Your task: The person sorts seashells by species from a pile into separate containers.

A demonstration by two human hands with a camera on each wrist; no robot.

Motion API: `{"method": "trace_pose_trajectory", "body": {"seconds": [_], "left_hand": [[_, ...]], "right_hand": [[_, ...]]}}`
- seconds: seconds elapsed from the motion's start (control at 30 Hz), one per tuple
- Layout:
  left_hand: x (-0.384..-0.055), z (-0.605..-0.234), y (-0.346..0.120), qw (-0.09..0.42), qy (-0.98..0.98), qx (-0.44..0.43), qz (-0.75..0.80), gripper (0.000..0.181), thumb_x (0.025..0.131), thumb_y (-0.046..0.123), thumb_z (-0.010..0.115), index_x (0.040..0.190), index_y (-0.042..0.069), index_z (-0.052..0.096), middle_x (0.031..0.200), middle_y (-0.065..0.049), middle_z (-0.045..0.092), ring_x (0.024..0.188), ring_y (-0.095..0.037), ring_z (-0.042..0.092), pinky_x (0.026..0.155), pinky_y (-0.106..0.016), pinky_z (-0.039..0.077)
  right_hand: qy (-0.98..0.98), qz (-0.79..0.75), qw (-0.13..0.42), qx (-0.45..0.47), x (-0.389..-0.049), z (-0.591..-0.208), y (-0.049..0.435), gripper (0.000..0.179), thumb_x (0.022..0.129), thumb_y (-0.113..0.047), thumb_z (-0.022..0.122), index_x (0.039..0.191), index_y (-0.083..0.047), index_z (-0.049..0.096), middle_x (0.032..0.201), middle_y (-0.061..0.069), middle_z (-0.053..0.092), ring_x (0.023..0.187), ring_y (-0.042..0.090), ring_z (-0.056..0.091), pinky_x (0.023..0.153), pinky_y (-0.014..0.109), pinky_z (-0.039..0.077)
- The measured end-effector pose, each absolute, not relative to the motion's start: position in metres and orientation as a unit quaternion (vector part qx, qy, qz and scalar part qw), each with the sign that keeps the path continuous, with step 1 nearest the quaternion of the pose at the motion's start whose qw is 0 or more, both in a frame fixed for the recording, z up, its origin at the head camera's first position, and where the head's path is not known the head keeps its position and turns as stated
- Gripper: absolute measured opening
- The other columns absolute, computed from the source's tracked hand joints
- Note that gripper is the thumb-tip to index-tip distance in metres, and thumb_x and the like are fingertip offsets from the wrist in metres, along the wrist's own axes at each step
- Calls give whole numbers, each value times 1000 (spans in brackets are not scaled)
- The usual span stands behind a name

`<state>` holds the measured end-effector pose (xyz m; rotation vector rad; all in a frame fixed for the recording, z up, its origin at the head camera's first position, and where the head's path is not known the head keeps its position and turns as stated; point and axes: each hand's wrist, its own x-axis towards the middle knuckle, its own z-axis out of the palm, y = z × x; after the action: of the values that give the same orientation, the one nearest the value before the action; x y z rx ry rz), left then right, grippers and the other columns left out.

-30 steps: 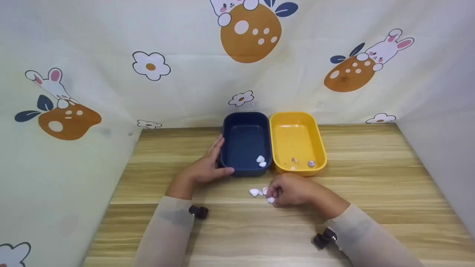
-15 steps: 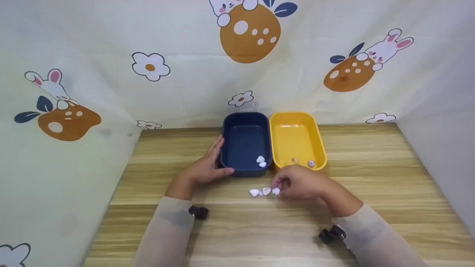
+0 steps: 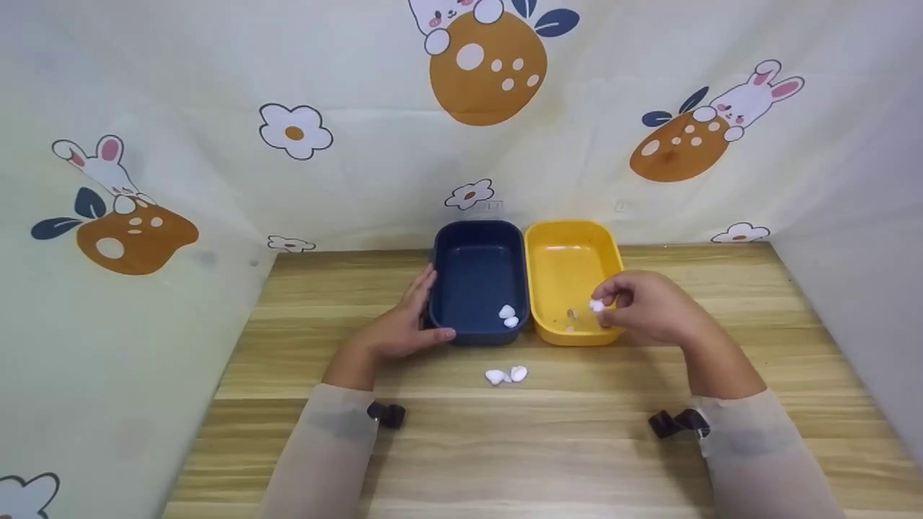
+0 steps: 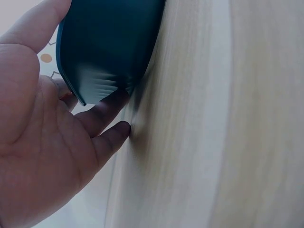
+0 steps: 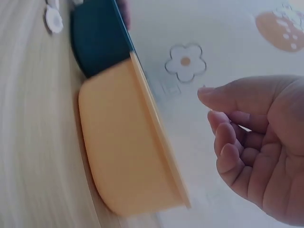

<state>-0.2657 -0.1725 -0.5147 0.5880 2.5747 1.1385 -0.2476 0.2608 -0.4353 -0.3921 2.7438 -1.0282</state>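
Note:
Over the near right part of the yellow bin (image 3: 570,339), my right hand (image 3: 649,306) pinches a small white seashell (image 3: 597,305) between thumb and fingertips. The right wrist view shows the right hand (image 5: 266,142) beside the bin's rim, its other fingers curled; the shell cannot be made out there. My left hand (image 3: 396,328) rests against the dark blue bin (image 3: 479,335), straight fingers along its left side and thumb at the near corner. Two white seashells (image 3: 508,312) lie in the blue bin. Small shells (image 3: 572,314) lie in the yellow one, partly hidden by my right hand.
A little group of white seashells (image 3: 518,373) lies on the wooden table (image 3: 461,447) in front of the bins. Both bins stand side by side near the patterned back wall (image 3: 375,180). Side walls flank the table.
My right hand has lifted a white seashell from the table and carried it rightward and away from me, over the yellow bin. The left hand has stayed at the blue bin.

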Motion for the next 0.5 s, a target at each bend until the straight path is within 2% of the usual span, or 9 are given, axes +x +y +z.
{"method": "trace_pose_trajectory", "body": {"seconds": [0.27,0.5], "left_hand": [[-266,-515,-173,130,886,207,394,122,91,64,77,174,21,0,182,4,-13,170,-33,2,135,-59,18],[-266,-514,-172,132,884,210,397,121,92,60,78,174,19,0,183,1,-13,170,-33,1,136,-59,17]], "right_hand": [[921,-364,99,-100,-255,-435,277,24,91,-19,83,112,-7,78,100,7,72,90,21,64,75,17,54],[922,-362,103,-88,-258,-436,283,28,92,-23,84,114,-6,77,101,8,72,92,21,63,75,17,55]]}}
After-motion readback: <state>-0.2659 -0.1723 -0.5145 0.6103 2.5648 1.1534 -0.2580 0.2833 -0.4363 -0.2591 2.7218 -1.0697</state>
